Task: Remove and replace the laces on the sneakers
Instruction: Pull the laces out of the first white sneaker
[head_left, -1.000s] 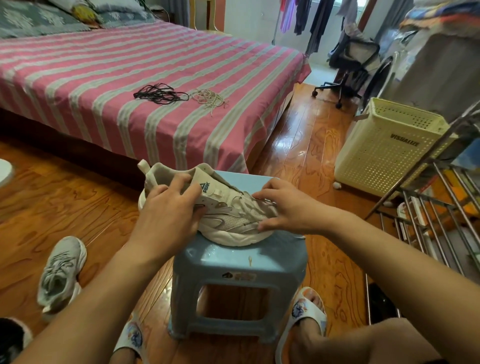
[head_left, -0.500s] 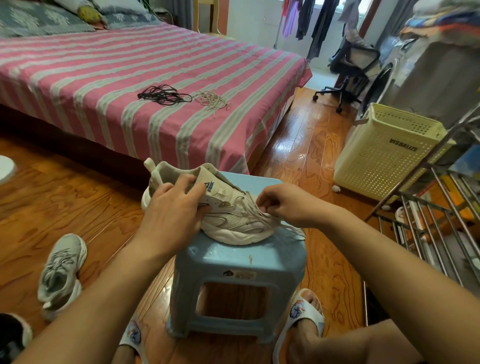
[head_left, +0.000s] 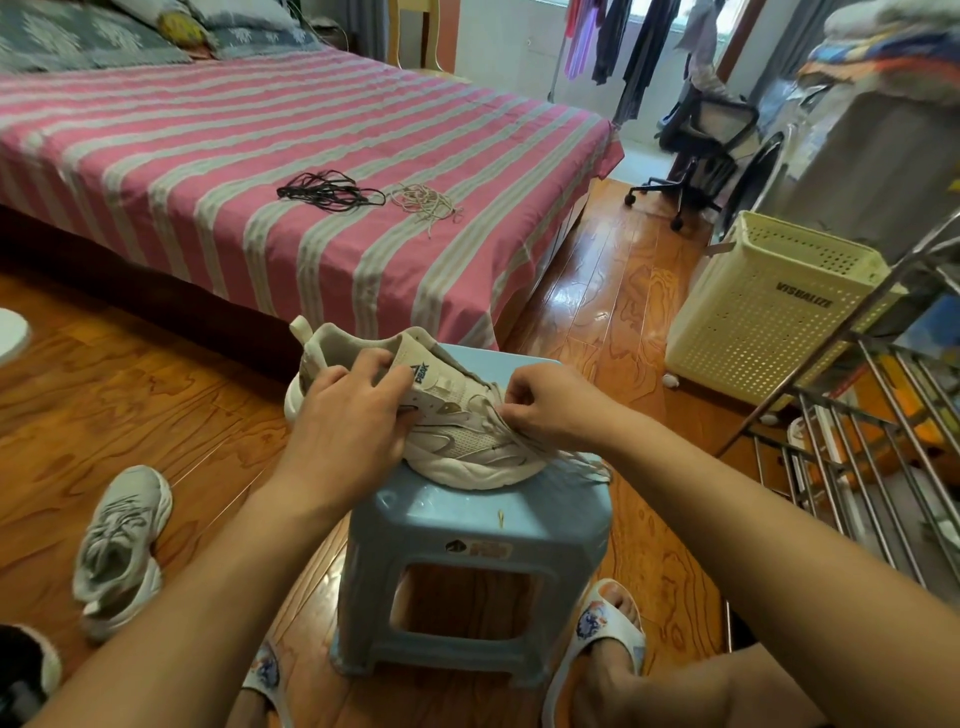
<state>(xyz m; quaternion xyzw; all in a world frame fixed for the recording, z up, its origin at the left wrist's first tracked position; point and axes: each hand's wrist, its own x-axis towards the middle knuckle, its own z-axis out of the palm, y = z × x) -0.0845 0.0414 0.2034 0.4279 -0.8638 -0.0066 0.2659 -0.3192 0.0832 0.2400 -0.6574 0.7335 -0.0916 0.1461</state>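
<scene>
Bed (head_left: 218, 156) with pink/grey striped sheet fills upper left of frame. Cream perforated laundry basket (head_left: 763, 317) on the floor at right, metal rack (head_left: 852, 431) at far right edge. Light blue plastic stool (head_left: 467, 561) at centre-bottom serves as the counter. White sneaker (head_left: 457, 421) sits on top of it, heel toward upper left, toe toward right. Second sneaker (head_left: 122, 545) lies on the floor at lower left, well apart from the stool. Left hand (head_left: 348, 421) grips the sneaker at collar/tongue, fingers curled over the side. Right hand (head_left: 550, 405) has its grip pinched together on the lace (head_left: 571, 460) over the forefoot; loose lace ends trail off the toe. Black laces (head_left: 327, 189) and beige laces (head_left: 423, 200) lie bundled just beside each other on the bed, upper centre.
</scene>
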